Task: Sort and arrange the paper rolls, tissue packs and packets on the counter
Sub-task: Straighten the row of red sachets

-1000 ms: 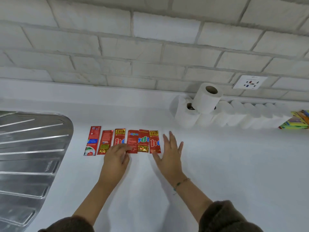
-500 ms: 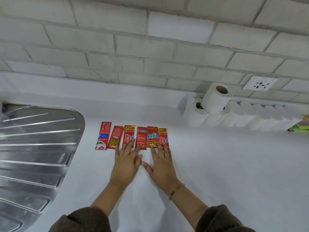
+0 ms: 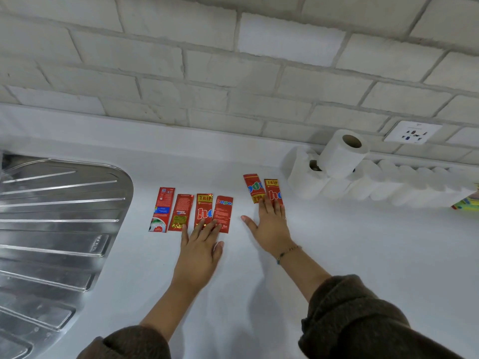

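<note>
White countertop [image 3: 337, 255] runs below a pale brick wall [image 3: 233, 81], and on it lie six red packets in two groups. Four of them sit side by side in a row: a packet with a blue band [image 3: 162, 209] at the far left, then a plain red packet [image 3: 181, 212], a packet marked TRIP [image 3: 203, 208] and a packet with blue lettering [image 3: 223, 211], the last one overlapping the edge of its neighbour. Set apart to the right are two more, a tilted packet [image 3: 253, 187] and an upright TRIP packet [image 3: 272, 190], touching each other. The left hand [image 3: 198, 251] lies flat with its fingers spread wide, the fingertips [image 3: 207, 225] pressing on the lower ends of the row's two right-hand packets. The right hand [image 3: 270, 225] is also flat and splayed, thumb out to the side, its fingertips resting on the lower ends of the separate pair. Neither hand grips anything. A bracelet [image 3: 286, 252] circles the right wrist, and dark sleeves [image 3: 350, 320] cover both forearms. Just beside the pair, against the wall, white paper rolls [image 3: 388, 185] lie in a line, with one roll [image 3: 342, 154] stacked on top at the left end. A coloured pack [image 3: 467, 203] shows at the right edge. A steel drainboard [image 3: 51, 229] fills the left side, and a wall socket [image 3: 412, 132] sits above the rolls.
</note>
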`<state>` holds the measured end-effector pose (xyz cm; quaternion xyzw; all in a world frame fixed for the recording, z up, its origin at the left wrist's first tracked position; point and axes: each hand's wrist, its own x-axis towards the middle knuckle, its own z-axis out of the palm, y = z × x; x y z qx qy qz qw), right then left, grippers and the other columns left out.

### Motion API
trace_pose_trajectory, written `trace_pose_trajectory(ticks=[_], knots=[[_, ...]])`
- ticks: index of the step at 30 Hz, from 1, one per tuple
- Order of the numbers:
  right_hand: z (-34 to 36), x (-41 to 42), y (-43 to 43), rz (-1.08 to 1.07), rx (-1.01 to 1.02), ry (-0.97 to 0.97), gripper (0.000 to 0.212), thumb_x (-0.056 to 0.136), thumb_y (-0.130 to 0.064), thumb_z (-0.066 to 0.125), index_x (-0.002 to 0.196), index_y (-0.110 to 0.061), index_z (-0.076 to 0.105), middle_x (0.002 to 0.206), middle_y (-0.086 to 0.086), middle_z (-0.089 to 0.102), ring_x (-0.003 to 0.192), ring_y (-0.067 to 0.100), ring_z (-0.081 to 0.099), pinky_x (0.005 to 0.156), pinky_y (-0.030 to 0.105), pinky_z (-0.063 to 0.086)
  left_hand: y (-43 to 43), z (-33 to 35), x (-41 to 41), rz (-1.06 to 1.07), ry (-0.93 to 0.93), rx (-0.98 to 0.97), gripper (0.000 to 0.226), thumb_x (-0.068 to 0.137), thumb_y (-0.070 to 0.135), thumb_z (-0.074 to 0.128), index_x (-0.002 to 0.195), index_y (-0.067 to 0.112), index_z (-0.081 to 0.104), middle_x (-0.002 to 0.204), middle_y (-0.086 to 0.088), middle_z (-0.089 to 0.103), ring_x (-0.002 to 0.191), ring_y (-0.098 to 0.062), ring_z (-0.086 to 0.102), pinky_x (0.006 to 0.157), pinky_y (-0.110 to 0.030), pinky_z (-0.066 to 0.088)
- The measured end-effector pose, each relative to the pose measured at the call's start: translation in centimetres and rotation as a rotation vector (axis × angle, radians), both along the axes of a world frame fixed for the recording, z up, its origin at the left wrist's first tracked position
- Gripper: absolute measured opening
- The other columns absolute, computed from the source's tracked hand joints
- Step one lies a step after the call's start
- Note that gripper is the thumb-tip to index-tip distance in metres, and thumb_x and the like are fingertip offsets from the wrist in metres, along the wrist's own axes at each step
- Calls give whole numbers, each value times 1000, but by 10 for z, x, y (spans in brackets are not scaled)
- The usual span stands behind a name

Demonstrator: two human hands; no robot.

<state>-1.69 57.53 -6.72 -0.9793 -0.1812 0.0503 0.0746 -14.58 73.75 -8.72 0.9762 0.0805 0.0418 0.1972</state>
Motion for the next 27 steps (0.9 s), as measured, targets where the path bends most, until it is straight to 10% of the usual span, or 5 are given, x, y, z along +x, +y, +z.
trace_pose_trajectory(ticks=[27], knots=[[7,28,0,-12,100,-74,72,90,-60,29,147,-16,15,156,10,14,144,29,7,115,46,2,1,-1,2,-22,0,42,64,95,52,7,137,21,44,139,0,51,136,-20,36,115,-39,-12]])
